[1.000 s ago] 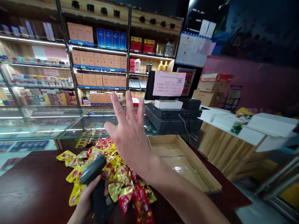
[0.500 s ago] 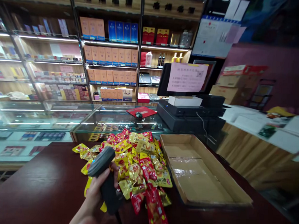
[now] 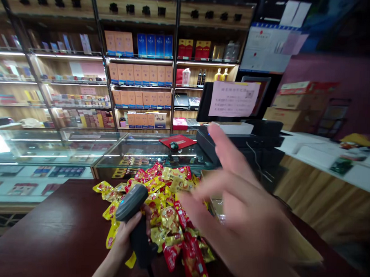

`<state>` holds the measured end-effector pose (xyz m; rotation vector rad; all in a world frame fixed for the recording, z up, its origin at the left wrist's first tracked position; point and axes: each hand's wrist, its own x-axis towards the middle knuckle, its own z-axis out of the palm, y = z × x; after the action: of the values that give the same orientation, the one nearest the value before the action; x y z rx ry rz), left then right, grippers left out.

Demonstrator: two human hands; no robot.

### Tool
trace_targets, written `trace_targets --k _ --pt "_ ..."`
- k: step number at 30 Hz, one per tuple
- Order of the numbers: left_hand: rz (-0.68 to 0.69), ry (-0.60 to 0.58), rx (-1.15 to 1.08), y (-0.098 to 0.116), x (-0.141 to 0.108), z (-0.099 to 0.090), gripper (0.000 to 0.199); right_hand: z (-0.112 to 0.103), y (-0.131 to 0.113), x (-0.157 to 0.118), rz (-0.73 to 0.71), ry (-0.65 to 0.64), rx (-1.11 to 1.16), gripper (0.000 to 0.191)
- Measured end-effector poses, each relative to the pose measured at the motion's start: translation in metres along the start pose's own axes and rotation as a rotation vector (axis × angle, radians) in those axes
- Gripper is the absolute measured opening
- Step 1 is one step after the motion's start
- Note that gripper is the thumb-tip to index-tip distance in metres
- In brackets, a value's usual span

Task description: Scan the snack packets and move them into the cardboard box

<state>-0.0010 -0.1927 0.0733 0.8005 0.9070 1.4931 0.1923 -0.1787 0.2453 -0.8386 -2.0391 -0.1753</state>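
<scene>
A black handheld scanner point(image 3: 136, 222) is wrapped in the fingers of my left hand point(image 3: 128, 233), its head tilted up over the left part of a snack packet pile. That pile of red, yellow and gold packets point(image 3: 169, 215) lies on the dark red table. Large and blurred in front, my right hand point(image 3: 243, 206) has its index finger stretched out and other fingers apart, with nothing seen in it. It covers much of the shallow cardboard tray point(image 3: 305, 246) and the pile's right side.
Behind the pile stands a glass display counter point(image 3: 110, 162) with a red mat point(image 3: 178, 142) and mouse. A monitor point(image 3: 205, 102) bearing a pink paper sits on black equipment at the right. Shelves of boxes line the back wall.
My right hand has come into view from the lower right and now hides most of the cardboard tray. The scanner stays in my left hand. The view has shifted slightly.
</scene>
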Motion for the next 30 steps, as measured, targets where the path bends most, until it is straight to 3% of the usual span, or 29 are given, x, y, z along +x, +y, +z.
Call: trace_targets --k 3,6,9,13,17,19,22,25,27,30 --pt "-0.001 -0.041 0.022 -0.013 0.008 0.003 0.030 0.024 0.017 0.033 -0.110 0.077 -0.146 0.016" --pt "-0.013 -0.076 0.042 -0.029 0.016 0.004 0.028 0.044 0.030 0.058 -0.194 0.077 -0.232 0.022" --pt "-0.011 -0.085 0.049 -0.037 0.021 0.005 0.030 0.046 0.033 0.057 -0.169 0.065 -0.218 0.018" --pt "-0.101 -0.014 0.100 -0.032 0.029 0.011 0.042 0.047 0.031 0.002 0.051 -0.044 -0.025 0.017" --pt "-0.257 0.054 0.107 -0.020 0.042 0.031 0.053 0.081 0.033 -0.070 0.381 -0.292 0.239 0.053" --pt "-0.349 -0.025 0.121 -0.018 0.047 0.044 0.055 0.105 0.037 -0.093 0.495 -0.341 0.307 0.060" --pt "-0.400 -0.224 0.156 -0.018 0.050 0.060 0.053 0.132 0.051 -0.110 0.710 -0.276 0.437 0.041" --pt "-0.345 -0.482 0.308 -0.017 0.060 0.061 0.049 0.139 0.072 -0.118 0.880 -0.098 0.601 0.036" --pt "-0.263 -0.624 0.582 -0.013 0.075 0.056 0.050 0.136 0.085 -0.124 1.025 -0.043 0.723 0.037" --pt "0.155 -0.506 1.124 -0.007 0.109 0.051 0.037 0.128 0.101 -0.130 1.180 0.002 0.828 0.032"
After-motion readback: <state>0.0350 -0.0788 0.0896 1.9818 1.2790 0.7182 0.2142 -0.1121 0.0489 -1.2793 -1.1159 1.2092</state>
